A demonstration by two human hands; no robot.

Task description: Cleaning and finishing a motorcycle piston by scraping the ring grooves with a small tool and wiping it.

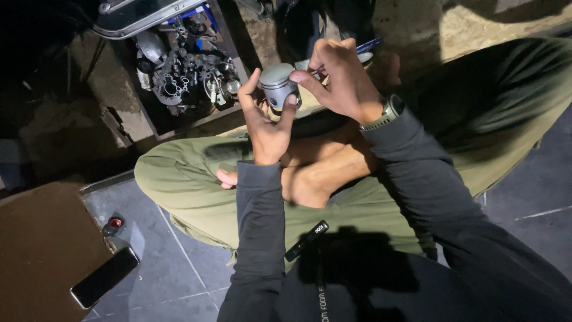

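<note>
Floor is showing as dark grey tiles [179,262] w/ pale grout lines, meeting a rough dirt/concrete strip at approx 11 o'clock; room is lying mostly in shadow, lit only around the lap. Person is sitting cross-legged in olive trousers [190,179], bare foot tucked in the middle.

Left hand [265,122] is cupping 1 grey metal piston [279,86] from below, thumb and fingers curling up both its sides. Right hand [339,77] is coming in from 2 o'clock, fingertips pinching at the piston's right edge; what exactly they're gripping there I can't tell. Piston is sitting upright betw. the 2 hands, domed crown up, above the knees, at approx 12 o'clock of the lap.

1 wristwatch [388,111] is showing on the right wrist. 1 open wooden box [182,71] of mixed metal engine parts is sitting on the ground at 11 o'clock, too jumbled to count. 1 black phone [104,277] is lying flat on the tiles at 8 o'clock, w/ 1 small red-capped item [114,223] just above it. 1 black clip-on device [307,240] is hanging at the chest, 6 o'clock
</note>
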